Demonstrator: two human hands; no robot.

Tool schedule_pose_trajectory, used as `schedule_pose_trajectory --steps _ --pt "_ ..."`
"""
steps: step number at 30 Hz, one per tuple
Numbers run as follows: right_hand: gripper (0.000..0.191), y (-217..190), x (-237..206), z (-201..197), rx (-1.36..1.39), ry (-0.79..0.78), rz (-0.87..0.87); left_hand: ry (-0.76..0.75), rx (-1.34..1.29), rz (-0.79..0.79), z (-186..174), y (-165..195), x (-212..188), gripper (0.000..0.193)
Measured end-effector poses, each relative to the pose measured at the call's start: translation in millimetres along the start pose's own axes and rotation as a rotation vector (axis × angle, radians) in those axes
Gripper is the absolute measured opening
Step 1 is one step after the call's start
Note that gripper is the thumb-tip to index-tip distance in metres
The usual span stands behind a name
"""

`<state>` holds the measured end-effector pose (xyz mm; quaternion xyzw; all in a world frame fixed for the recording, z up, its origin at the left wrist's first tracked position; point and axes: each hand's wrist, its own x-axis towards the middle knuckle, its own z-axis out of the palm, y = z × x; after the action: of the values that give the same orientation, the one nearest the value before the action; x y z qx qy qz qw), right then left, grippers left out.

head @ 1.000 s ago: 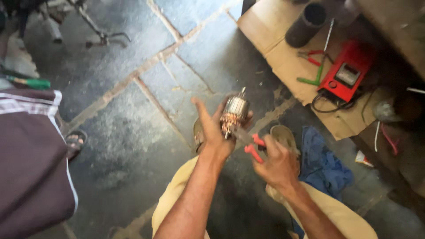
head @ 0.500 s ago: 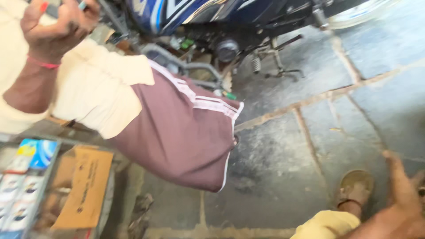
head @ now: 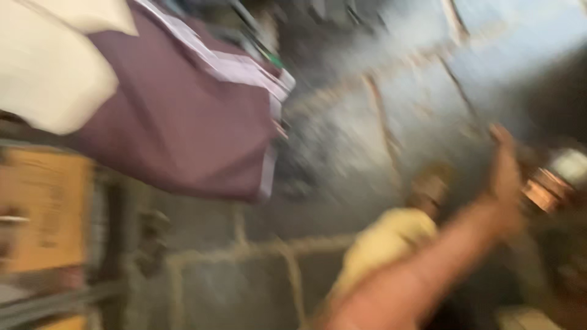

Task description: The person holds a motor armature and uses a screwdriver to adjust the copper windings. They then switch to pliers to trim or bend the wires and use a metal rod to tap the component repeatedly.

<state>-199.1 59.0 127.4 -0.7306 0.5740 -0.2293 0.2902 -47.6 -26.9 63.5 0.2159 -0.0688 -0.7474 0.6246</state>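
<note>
You are over a grey stone-slab floor — heavy motion blur, pale joints running across it between the slabs. On it, near your yellow-trousered knee, sits what looks like a brown sandal, too smeared to confirm. At the left edge a yellow-brown cardboard box rests low — whether directly on the slabs, you cannot tell.
</note>
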Motion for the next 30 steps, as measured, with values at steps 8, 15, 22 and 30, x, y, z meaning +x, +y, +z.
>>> schedule_pose_trajectory --steps 8,15,22,30 --pt "0.026 46 -28 5 0.130 0.226 -0.168 0.146 0.111 -0.124 -66 -38 33 0.112" --pt "0.025 47 -16 -4 -0.116 0.029 -0.010 0.064 -0.016 -0.159 -9 -14 11 0.116" --pt "0.025 55 -27 -15 0.284 0.313 -0.195 0.284 -0.109 -0.206 20 -14 6 0.107" --pt "0.026 64 -22 -3 0.097 0.170 -0.096 0.432 -0.144 -0.284 20 -16 6 0.107"
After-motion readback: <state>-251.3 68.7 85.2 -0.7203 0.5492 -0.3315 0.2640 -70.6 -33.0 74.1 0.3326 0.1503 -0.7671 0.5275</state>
